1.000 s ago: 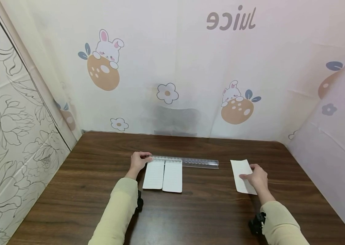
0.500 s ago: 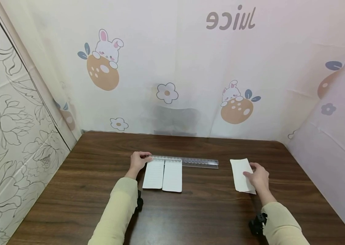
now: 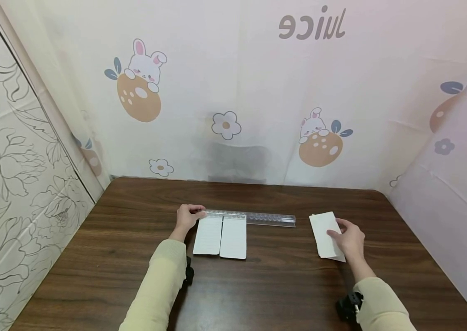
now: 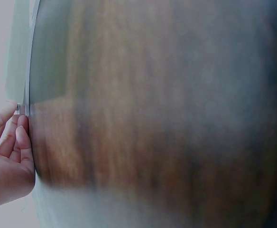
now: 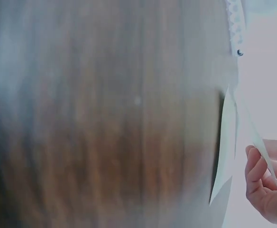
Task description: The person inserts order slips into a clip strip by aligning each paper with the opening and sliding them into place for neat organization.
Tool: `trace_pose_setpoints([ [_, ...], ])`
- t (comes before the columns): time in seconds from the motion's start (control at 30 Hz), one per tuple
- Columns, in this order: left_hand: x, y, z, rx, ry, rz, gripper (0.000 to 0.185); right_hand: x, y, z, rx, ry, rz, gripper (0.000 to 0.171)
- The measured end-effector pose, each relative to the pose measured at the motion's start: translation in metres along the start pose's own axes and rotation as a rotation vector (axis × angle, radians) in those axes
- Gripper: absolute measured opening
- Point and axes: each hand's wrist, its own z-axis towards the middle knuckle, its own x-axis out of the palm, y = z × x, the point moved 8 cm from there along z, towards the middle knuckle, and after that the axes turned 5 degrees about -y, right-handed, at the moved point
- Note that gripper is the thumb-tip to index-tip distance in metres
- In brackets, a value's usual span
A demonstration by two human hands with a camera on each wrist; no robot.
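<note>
A clear plastic ruler (image 3: 254,218) lies crosswise on the dark wooden table (image 3: 258,289). My left hand (image 3: 189,216) pinches its left end, and the fingers (image 4: 20,137) show against that end in the left wrist view. Two white lined sheets (image 3: 221,236) lie side by side with their far edges under the ruler. To the right, my right hand (image 3: 347,238) rests on a small stack of white paper (image 3: 323,232). In the right wrist view its fingers (image 5: 259,183) pinch a sheet (image 5: 226,147) lifted off the table.
Printed curtain walls close in the table at the back and on the right. A flower-patterned panel stands on the left. The rounded far right corner of the table (image 3: 378,195) lies just beyond the paper stack.
My right hand and the paper stack have shifted slightly left and away from me, the top sheet turning a little. The left hand, ruler and two sheets have not moved.
</note>
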Motion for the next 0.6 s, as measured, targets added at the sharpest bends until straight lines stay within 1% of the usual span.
trace_pose_setpoints([
  [0.1, 0.0, 0.0, -0.001, 0.0, -0.001, -0.004, 0.012, -0.002, 0.005, -0.005, -0.009, 0.001, 0.016, 0.048],
  [0.37, 0.001, 0.001, -0.002, -0.015, 0.001, -0.011, 0.011, -0.004, 0.013, -0.016, 0.029, 0.026, 0.061, 0.049],
  [0.6, 0.001, -0.001, -0.001, 0.006, 0.011, -0.02, 0.011, -0.004, 0.017, -0.026, 0.054, 0.037, 0.125, 0.05],
])
